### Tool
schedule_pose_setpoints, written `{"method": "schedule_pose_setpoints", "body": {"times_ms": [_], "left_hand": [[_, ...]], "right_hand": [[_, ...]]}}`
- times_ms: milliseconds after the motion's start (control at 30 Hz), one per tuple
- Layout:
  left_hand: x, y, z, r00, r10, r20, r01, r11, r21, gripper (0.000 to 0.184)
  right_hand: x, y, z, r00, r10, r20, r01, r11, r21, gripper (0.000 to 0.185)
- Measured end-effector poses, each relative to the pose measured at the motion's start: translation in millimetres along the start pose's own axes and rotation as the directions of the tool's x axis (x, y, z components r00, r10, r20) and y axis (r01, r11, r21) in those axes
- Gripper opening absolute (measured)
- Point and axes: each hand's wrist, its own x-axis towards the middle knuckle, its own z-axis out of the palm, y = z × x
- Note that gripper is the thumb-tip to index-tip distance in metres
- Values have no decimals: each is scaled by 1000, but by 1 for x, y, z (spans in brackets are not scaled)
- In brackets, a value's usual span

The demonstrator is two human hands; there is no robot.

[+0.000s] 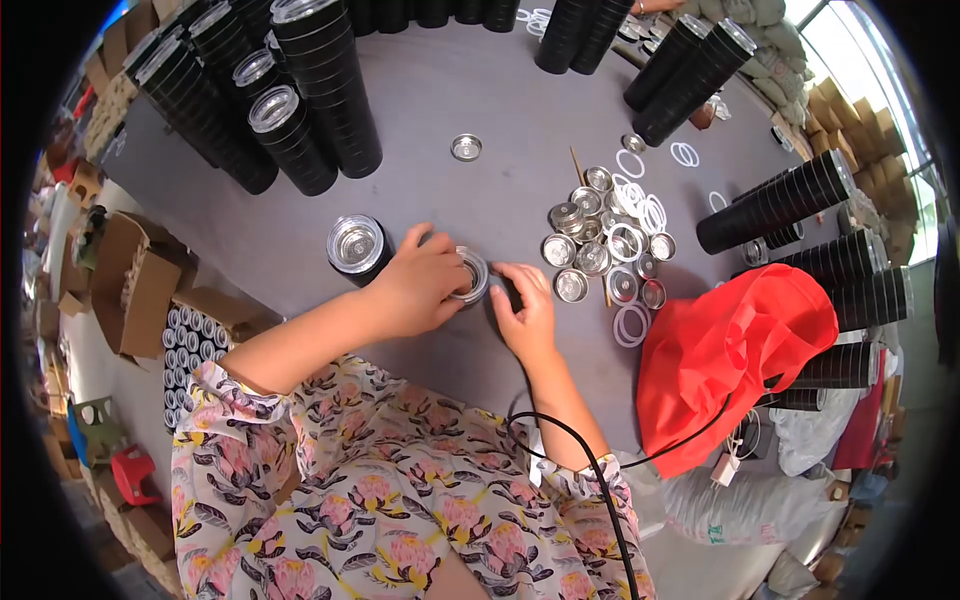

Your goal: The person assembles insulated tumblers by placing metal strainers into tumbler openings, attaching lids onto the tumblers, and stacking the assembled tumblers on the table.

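1. Right, so taking the round lid [478,270] as the middle of the clock face: it's sitting low on the grey surface [420,130], clear rim with silver inside, partly covered by fingers
2. Left hand [420,281] comes in from 9 o'clock, fingers bent and clamped on that lid, back of the hand facing up
3. Right hand [530,318] is at about 4, thumb and index spread apart, tips just beside the lid's rim, honestly can't tell if they're touching it
4. A black cup [357,250] with a clear-rimmed top stands upright between 9 and 10, near the left wrist
5. One lone metal cap [466,148] lies up at 12, well apart from the rest
6. Around 2 there's a messy pile of metal caps [588,230] with white rings [625,240] mixed in, some of them overlapping
7. Tall stacks of black cups [325,90] stand over at 11
8. Roughly 4 o'clock, past the pile, is a crumpled red cloth [735,365], and a black cable [590,455] loops across the right forearm at 5
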Motion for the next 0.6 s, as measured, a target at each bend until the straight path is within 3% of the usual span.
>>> {"method": "schedule_pose_setpoints", "body": {"times_ms": [67,267,367,600], "left_hand": [[2,-1,-2,999,-37,32,38,999,-36,17],[-4,2,2,992,50,-114,-46,998,34,20],[-6,1,0,995,84,-44,-78,989,124,21],[-3,5,-3,998,-5,-66,4,1000,-20,20]], "right_hand": [[-1,3,1,1000,-4,1,4,1000,-10,27],[0,3,-2,1000,-5,-1,5,1000,-18,24],[1,2,-3,1000,-25,0,25,999,-27,23],[2,0,-3,999,-44,-4,44,999,-18,22]]}}
